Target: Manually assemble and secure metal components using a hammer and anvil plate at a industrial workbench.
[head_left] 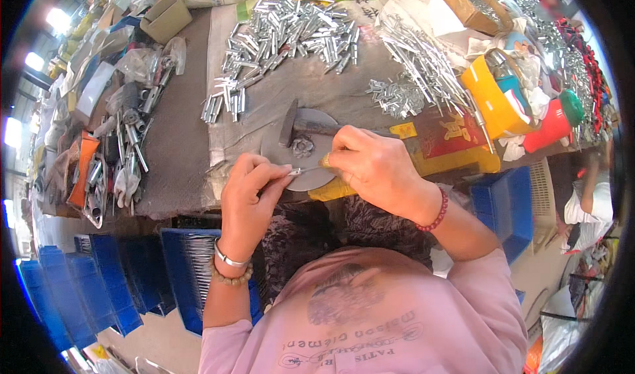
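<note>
Over a round grey metal plate (319, 119), my two hands work close together. My left hand (250, 192) is closed, its thumb and forefinger pinching a small silver metal fitting (295, 172). Just to the right, my right hand (377, 167) is also closed in a pinch; something yellowish shows at its fingertips, but what it holds is too small to make out. A faint thin line runs between the fitting and those fingertips. On the plate behind them lies a hammer (288, 124) with a dark head, its handle partly hidden behind my right hand. Beside it sits a dark, lumpy round piece (303, 147).
A heap of short silver tubes (291, 33) covers the back of the table. Long thin rods (423, 59) and small metal parts (399, 97) lie to the right, near a yellow box (496, 96). Tools crowd the left; blue crates (503, 205) stand below.
</note>
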{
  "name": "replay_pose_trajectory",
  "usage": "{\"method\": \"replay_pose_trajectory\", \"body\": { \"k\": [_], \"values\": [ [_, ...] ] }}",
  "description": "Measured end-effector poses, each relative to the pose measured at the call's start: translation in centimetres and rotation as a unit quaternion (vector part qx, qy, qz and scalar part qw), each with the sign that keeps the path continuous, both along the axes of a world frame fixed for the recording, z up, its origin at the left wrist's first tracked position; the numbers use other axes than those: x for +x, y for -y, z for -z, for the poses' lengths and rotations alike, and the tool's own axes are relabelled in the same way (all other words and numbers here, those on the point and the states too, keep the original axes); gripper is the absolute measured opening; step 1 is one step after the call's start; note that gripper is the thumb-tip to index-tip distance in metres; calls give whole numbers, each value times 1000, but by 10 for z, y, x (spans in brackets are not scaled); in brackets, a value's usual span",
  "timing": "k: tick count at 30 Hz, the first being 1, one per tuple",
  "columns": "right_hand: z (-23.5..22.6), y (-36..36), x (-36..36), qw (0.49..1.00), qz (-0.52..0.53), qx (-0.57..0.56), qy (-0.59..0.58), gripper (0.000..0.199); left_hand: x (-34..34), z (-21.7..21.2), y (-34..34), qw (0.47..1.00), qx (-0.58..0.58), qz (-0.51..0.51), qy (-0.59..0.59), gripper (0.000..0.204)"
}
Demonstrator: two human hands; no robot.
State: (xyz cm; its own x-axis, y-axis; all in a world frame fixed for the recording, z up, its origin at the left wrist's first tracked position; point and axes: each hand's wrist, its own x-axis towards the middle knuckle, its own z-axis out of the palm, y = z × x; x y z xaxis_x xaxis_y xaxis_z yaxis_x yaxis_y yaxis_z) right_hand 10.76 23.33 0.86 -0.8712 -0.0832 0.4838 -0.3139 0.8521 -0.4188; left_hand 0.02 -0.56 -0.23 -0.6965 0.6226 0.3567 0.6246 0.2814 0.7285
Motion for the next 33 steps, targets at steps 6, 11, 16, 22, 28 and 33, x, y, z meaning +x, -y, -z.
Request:
{"method": "replay_pose_trajectory", "body": {
  "k": [6,11,16,22,28,33],
  "values": [
    [-7,-68,8,976,215,35,16,15,0,-3,-1,1000,-6,-1,-19,17],
    [-7,-78,8,972,217,62,63,15,1,-2,-1,1000,4,-5,-19,17],
    [-3,-82,-4,968,218,101,75,16,3,-1,-2,1000,9,-14,-21,17],
    [0,-91,-7,970,215,-45,105,14,2,2,0,1000,12,-10,-3,20],
    [3,-85,-3,973,180,-54,132,12,1,3,0,1000,5,0,-10,20],
    [-8,-85,-2,979,163,30,118,12,2,2,1,1000,8,-7,-7,19]
  ]
}}
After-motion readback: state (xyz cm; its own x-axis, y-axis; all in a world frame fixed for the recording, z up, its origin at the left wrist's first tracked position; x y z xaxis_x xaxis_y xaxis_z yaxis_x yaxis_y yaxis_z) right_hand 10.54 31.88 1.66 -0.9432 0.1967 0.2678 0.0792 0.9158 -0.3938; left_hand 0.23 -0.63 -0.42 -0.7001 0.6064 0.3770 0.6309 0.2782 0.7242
